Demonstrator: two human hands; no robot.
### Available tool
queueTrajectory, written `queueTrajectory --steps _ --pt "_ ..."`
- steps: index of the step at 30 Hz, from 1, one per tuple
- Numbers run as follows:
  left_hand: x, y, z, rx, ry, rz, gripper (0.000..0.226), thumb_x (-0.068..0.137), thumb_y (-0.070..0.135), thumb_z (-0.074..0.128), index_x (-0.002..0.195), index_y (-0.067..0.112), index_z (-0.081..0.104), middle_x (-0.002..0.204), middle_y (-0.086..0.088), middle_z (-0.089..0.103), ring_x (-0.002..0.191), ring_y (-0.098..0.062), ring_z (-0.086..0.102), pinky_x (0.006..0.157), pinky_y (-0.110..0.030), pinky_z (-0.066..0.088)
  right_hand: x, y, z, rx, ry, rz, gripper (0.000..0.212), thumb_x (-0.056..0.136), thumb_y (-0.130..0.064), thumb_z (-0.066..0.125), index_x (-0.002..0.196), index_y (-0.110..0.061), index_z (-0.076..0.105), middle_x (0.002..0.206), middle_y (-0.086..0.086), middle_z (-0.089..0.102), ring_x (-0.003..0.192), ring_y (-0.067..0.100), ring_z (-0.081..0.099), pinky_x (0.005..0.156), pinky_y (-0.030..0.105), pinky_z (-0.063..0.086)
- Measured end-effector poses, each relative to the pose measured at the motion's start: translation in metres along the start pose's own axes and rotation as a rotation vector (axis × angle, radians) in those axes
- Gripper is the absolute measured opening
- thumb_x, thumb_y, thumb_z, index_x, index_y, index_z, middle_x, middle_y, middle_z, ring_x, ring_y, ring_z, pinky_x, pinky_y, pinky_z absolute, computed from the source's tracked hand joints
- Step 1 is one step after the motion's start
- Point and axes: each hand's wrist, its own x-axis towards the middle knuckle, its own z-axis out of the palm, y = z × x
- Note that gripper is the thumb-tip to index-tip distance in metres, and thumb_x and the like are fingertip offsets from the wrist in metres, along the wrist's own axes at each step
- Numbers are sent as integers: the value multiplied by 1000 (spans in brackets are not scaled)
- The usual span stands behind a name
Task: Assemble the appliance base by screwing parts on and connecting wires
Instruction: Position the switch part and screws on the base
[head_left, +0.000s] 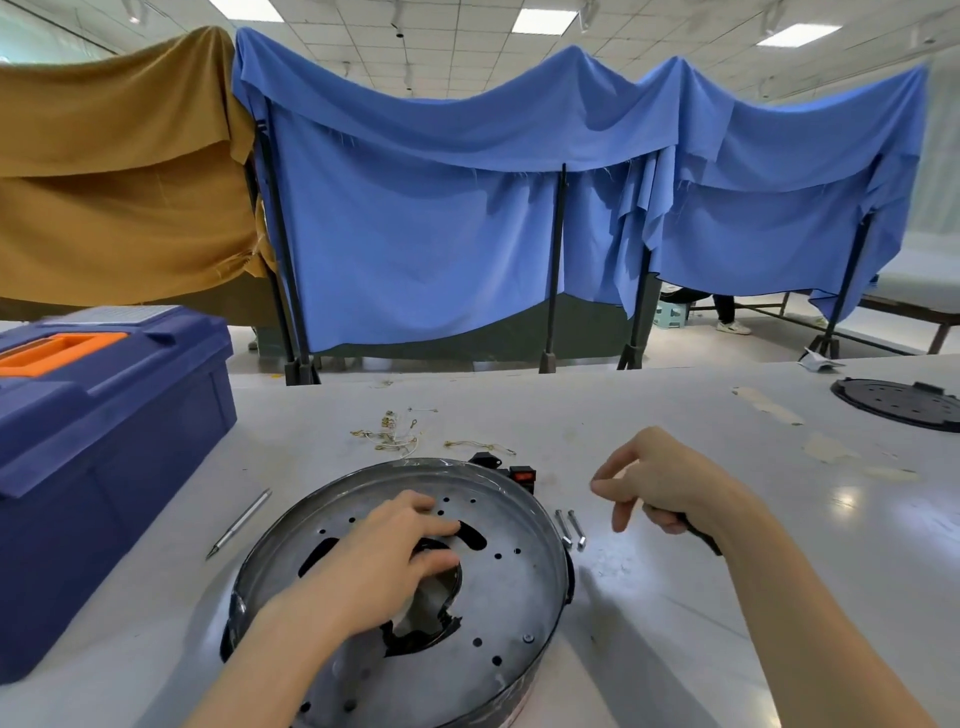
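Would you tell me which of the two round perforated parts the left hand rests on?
The shiny metal base directly in front, under the left hand; the black disc lies untouched at the far right of the table.

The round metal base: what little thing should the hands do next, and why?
Probably the right hand should dip and pinch one of the two long screws lying beside the round metal base. The left hand rests on the base, and the right hand, holding a dark tool handle, hovers by them.

Left hand (384, 564) palm-down, right hand (670, 483) curled.
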Motion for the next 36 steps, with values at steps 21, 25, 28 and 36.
queueTrajectory --steps 21,25,28,36 --pt "-8 3 5 -16 79 10 42 103 33 43 145 38 40 160 15 20 147 -10 18 113 -24 20 54 16 48 -309 93 104 8 76 7 55 72 1 55 72 22 65 49 23 42 49 27 34" --pt "-9 3 4 -12 72 11 42 104 33 42 146 37 40 160 15 18 147 -9 18 113 -25 21 52 15 49 -308 65 93 14 77 5 54 69 -3 46 70 21 62 51 24 41 46 26 32" --pt "-9 4 4 -1 62 18 42 104 33 42 146 36 40 161 14 18 147 -10 18 113 -25 20 47 13 43 -224 53 100 17 82 4 53 71 -4 42 65 18 55 42 20 36 40 22 28" --pt "-9 2 2 5 6 22 42 104 33 41 146 37 40 161 10 18 148 -13 18 115 -25 19 29 -13 15 138 97 -197 12 90 -2 60 84 6 66 70 10 74 32 14 34 37 22 32"
